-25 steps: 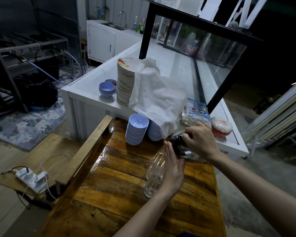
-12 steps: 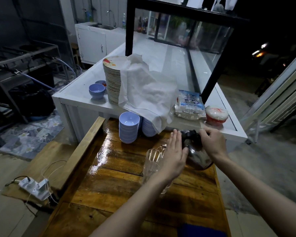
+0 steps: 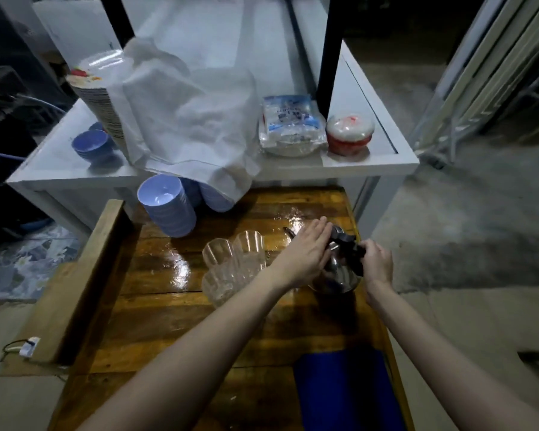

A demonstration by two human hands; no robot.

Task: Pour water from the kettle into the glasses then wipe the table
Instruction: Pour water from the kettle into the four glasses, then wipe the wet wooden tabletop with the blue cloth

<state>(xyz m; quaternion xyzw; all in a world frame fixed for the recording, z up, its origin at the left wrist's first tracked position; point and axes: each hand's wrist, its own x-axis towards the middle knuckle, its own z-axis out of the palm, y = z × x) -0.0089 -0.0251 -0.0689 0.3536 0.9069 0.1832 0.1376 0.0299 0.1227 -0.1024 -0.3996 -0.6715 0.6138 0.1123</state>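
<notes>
A steel kettle (image 3: 336,276) with a black handle stands on the wet wooden table (image 3: 175,321) near its right edge. My right hand (image 3: 375,264) is closed on the handle. My left hand (image 3: 307,255) lies flat with fingers stretched against the kettle's lid and left side. Three clear ribbed glasses (image 3: 231,265) stand clustered just left of the kettle, near my left wrist. A blue cloth (image 3: 346,390) lies on the table's near right part.
Stacked lilac bowls (image 3: 168,206) stand at the table's far left. Behind is a white counter (image 3: 371,160) with stacked plates (image 3: 100,98) under a white cloth (image 3: 184,113), a plastic packet (image 3: 288,124) and a red lidded tub (image 3: 349,133). A wooden bench (image 3: 75,275) runs along the left.
The kettle has come down from a tilted pour to stand upright on the table. My left hand left the glass and now rests on the kettle. The view tilted downwards.
</notes>
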